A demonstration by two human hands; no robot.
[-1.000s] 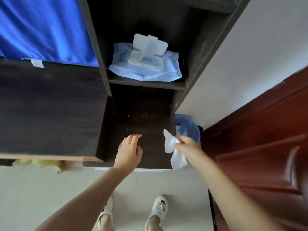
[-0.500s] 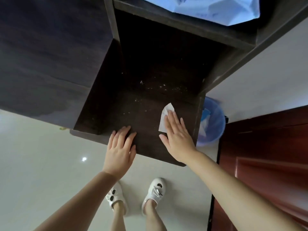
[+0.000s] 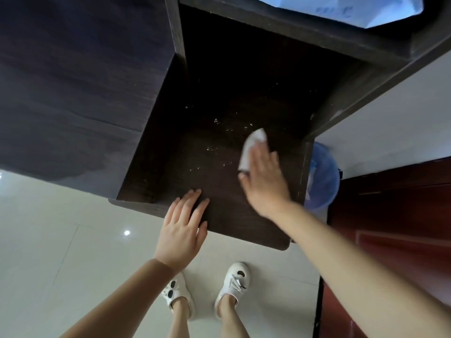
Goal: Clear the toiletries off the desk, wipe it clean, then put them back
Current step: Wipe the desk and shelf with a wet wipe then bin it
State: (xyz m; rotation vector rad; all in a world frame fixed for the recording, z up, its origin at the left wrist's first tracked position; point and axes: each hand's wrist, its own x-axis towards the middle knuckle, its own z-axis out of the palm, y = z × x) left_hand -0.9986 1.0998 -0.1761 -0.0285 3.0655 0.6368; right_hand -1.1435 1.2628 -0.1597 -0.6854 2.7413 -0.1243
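A dark wooden desk surface lies below me, flecked with pale specks near its middle. My right hand presses flat on a white wet wipe on the right part of that surface, fingers straight and blurred. My left hand rests flat on the front edge of the desk, fingers straight and spread. No toiletries are on this surface.
A blue pack of wipes sits on the shelf above the desk. A blue bin stands on the floor at the desk's right, beside a red-brown door. A taller dark cabinet top adjoins on the left.
My right hand brought the wipe from the air down onto the desk and slid it farther in. My left hand stayed on the front edge. My view tipped downward.
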